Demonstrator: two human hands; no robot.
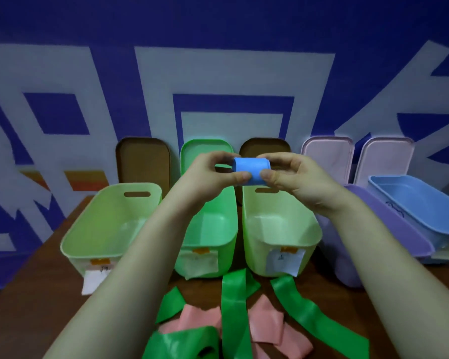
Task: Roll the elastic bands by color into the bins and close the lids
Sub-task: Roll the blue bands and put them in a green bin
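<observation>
A rolled blue elastic band (252, 170) is held up in the air between both hands, above the middle bins. My left hand (213, 174) pinches its left end and my right hand (288, 177) grips its right end. Below stand a pale green bin (88, 229), a brighter green bin (218, 229), another pale green bin (290, 239), a purple bin (389, 221) and a blue bin (425, 203), all without lids on. Loose green bands (233, 307) and pink bands (267, 325) lie on the table in front.
Lids lean against the wall behind the bins: a brown lid (143, 159), a green lid (205, 149), a second brown lid (265, 145) and two pale pink lids (327, 154). Paper labels (283, 263) hang on the bin fronts. The wooden table (31, 294) ends at the left.
</observation>
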